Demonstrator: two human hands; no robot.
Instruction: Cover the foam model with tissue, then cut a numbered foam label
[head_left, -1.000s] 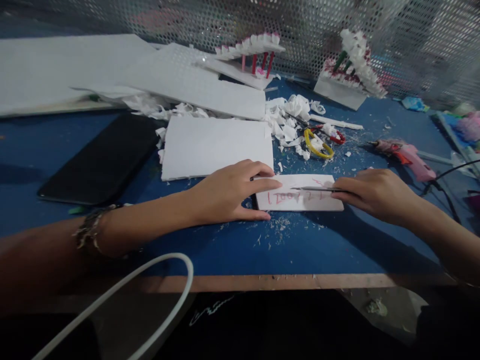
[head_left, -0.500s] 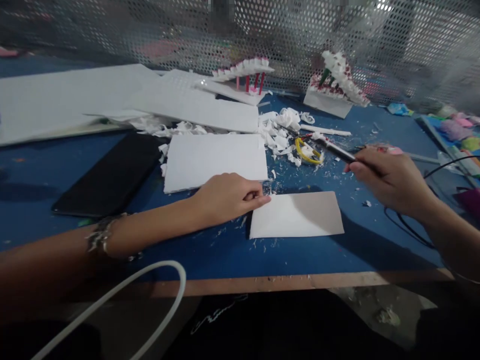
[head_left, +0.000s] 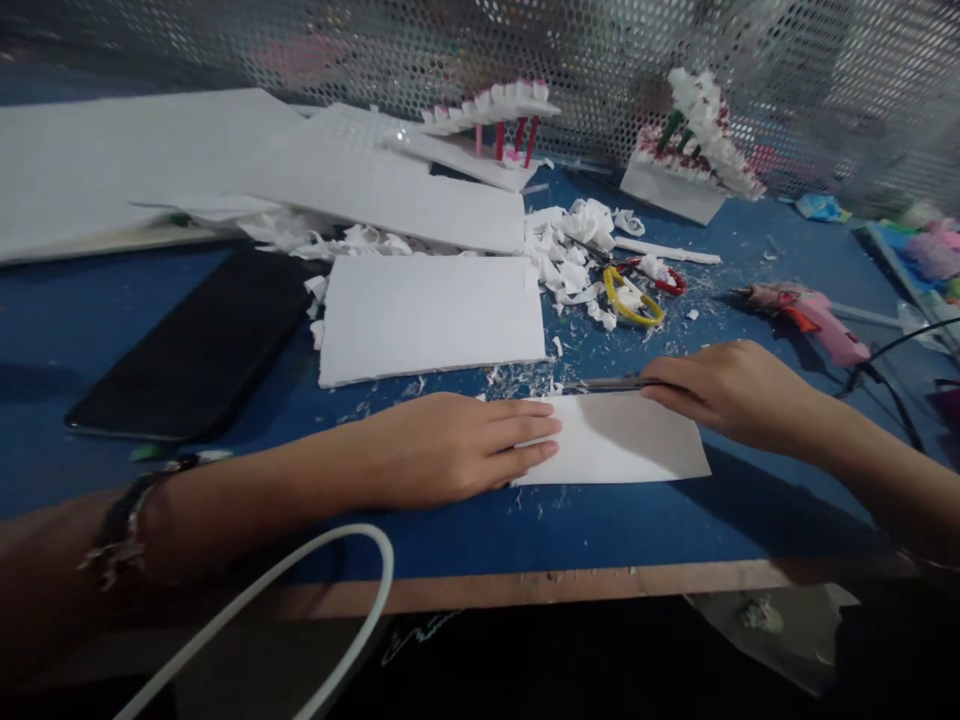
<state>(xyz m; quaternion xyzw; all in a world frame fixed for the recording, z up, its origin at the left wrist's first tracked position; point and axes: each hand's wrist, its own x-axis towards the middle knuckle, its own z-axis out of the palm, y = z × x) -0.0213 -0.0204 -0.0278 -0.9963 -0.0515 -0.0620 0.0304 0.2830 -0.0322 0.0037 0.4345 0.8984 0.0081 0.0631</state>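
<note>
My left hand [head_left: 450, 448] lies flat on the left end of a small white foam board piece [head_left: 630, 440], its fingers stretched out over the surface. My right hand [head_left: 739, 395] is closed around a slim craft knife [head_left: 600, 384]. Its thin metal blade points left and lies along the far edge of the piece; the handle is mostly hidden in my fist. Just beyond my left hand is a larger white board piece [head_left: 431, 315]. White shavings are scattered between the two boards.
A dark tablet-like slab [head_left: 202, 345] lies at left, with big white sheets [head_left: 135, 165] behind. Curled white scraps [head_left: 559, 250], yellow-and-red-handled scissors [head_left: 634, 298] and a pink glue gun [head_left: 817, 318] lie further back. Two small decorated models [head_left: 499, 125] stand near the perforated metal screen [head_left: 585, 60].
My right hand has brought the knife down and left to the small board's far edge, uncovering the glue gun. My left hand has uncurled and flattened onto the board.
</note>
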